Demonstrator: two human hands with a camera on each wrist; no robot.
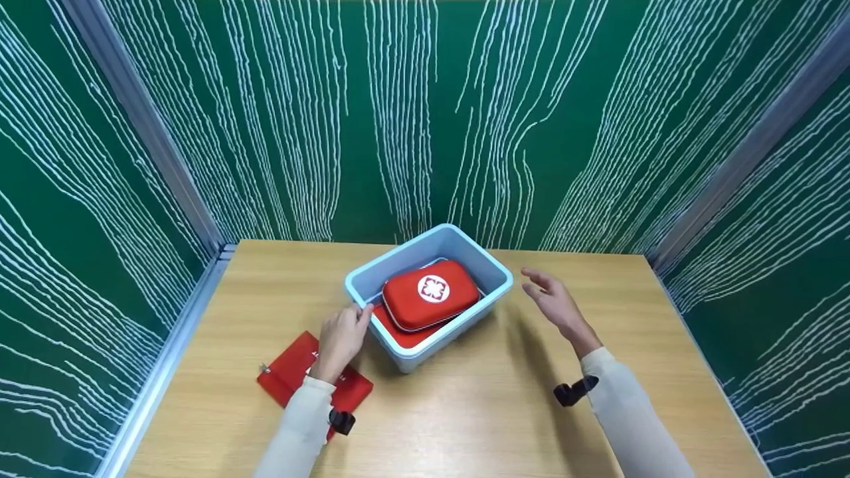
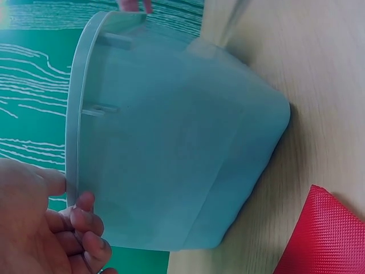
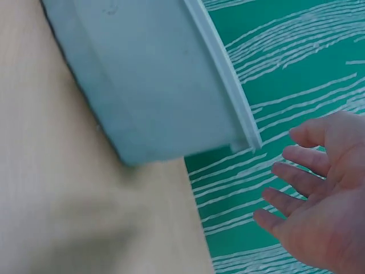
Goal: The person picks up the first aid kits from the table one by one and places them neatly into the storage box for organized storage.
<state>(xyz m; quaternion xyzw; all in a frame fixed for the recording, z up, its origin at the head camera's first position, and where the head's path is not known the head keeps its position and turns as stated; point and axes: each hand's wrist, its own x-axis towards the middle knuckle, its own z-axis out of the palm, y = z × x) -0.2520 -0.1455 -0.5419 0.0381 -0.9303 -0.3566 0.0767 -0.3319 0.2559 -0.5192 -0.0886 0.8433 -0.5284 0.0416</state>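
A light blue plastic bin (image 1: 427, 355) stands at an angle on the wooden table. Inside it lies a red zippered first-aid case (image 1: 405, 302) with a white round emblem, on top of another flat red item (image 1: 408, 337) that is mostly covered. My left hand (image 1: 342, 338) pinches the bin's near-left rim; in the left wrist view the thumb is over the edge and the fingers (image 2: 85, 220) curl against the outer wall. To the right of the bin, my right hand (image 1: 558, 305) hovers with fingers spread and apart, touching nothing, as the right wrist view also shows.
A red pouch (image 1: 285, 372) with a zipper lies on the table (image 1: 478, 418) beneath my left forearm, left of the bin. Green walls with white wavy lines (image 1: 405, 119) close off the back and both sides, joined by metal posts (image 1: 159, 133).
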